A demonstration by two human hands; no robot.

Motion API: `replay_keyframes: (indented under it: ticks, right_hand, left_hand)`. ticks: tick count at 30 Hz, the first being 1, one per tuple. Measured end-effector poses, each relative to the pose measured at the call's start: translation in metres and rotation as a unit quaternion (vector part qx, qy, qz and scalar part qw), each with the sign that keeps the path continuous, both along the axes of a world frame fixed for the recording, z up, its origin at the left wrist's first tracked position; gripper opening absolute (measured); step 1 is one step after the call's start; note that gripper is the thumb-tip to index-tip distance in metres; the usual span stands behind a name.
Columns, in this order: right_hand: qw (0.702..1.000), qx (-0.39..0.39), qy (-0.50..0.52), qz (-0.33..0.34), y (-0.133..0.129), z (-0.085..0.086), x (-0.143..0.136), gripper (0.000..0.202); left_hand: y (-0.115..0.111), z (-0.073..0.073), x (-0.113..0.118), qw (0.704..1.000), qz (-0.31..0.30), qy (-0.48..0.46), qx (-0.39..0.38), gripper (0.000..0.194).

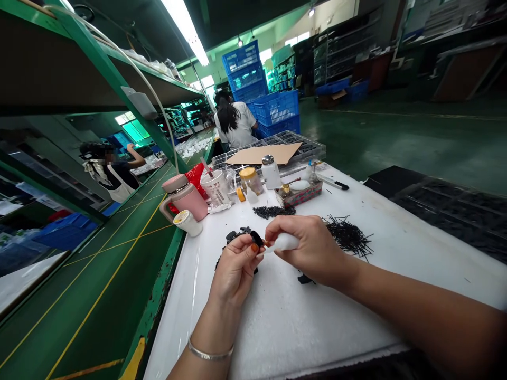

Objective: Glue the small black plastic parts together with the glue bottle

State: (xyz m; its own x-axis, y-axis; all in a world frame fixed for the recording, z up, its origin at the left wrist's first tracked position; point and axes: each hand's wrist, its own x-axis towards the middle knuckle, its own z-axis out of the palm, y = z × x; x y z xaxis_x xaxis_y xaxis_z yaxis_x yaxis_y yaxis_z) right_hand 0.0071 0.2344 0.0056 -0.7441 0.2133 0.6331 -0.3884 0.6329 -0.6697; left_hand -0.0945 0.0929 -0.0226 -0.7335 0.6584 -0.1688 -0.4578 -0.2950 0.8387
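Note:
Between the thumb and fingers of my left hand [235,266] is a small black curved part [257,238]. My right hand [307,245] is closed around a white squeeze bottle [287,242], its narrow tip pointing left at the black part; whether they touch I cannot tell. Partly hidden behind my left hand lies a heap of black parts [233,235]. A pile of thin black rods [348,236] is just beyond my right wrist, and a pile of tiny black pieces [273,211] sits past my fingers. Another black piece [304,278] lies under my right hand.
Along the table's [317,327] far side stand a pink mug [190,198], a plastic cup [216,187], a yellow-lidded jar [250,180], a white dispenser bottle [271,173] and a small box [303,193]. A utility knife [335,182] lies right. Green conveyor [130,264] runs left.

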Motion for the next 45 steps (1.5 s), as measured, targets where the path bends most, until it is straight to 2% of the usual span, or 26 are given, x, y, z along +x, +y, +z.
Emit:
replay_keyframes:
  ticks: [6, 10, 12, 15, 18, 21, 23, 27, 29, 38, 41, 45]
  right_hand:
    - [0.99, 0.11, 0.082, 0.013, 0.001, -0.008, -0.003, 0.014]
    - [0.979, 0.19, 0.071, 0.023, 0.001, -0.009, -0.003, 0.016]
    - [0.987, 0.148, 0.049, 0.028, 0.0, -0.008, -0.002, 0.015]
    - [1.0, 0.022, -0.012, 0.013, -0.002, -0.006, -0.002, 0.013]
    - [0.994, -0.083, -0.068, 0.007, -0.004, -0.008, -0.005, 0.008]
    - [0.983, -0.16, -0.091, 0.024, -0.006, -0.01, -0.007, 0.011]
    - [0.985, -0.153, -0.081, 0.02, -0.008, -0.012, -0.007, 0.012]
    - [0.999, -0.045, -0.026, 0.001, -0.009, -0.012, -0.004, 0.013]
    - [0.999, -0.026, -0.022, 0.0, -0.007, -0.011, -0.004, 0.014]
    - [0.997, -0.037, -0.064, -0.004, 0.001, -0.01, -0.005, 0.005]
    - [0.995, -0.052, -0.083, -0.017, 0.007, -0.008, -0.004, 0.013]
    - [0.983, -0.127, -0.13, -0.015, 0.022, -0.001, 0.001, 0.029]
  left_hand:
    - [-0.004, -0.001, -0.001, 1.0, -0.006, 0.026, -0.015, 0.036]
    - [-0.006, -0.001, -0.001, 0.998, -0.024, 0.053, -0.034, 0.034]
    - [-0.006, 0.001, 0.0, 0.998, -0.023, 0.054, -0.035, 0.034]
    - [-0.005, 0.003, 0.003, 0.997, 0.005, 0.065, -0.042, 0.034]
    - [-0.003, 0.004, 0.007, 0.989, 0.052, 0.124, -0.061, 0.033]
    - [0.0, 0.002, 0.01, 0.981, 0.076, 0.165, -0.071, 0.032]
    - [0.002, 0.002, 0.011, 0.985, 0.065, 0.149, -0.063, 0.031]
    - [0.002, 0.004, 0.011, 0.992, 0.047, 0.11, -0.034, 0.032]
    - [0.001, 0.005, 0.01, 0.991, 0.05, 0.119, -0.041, 0.033]
    - [-0.008, 0.003, 0.007, 0.984, 0.0, 0.169, -0.056, 0.026]
    - [-0.01, 0.004, 0.006, 0.983, -0.005, 0.172, -0.064, 0.028]
    - [-0.01, 0.007, 0.004, 0.979, -0.002, 0.182, -0.088, 0.026]
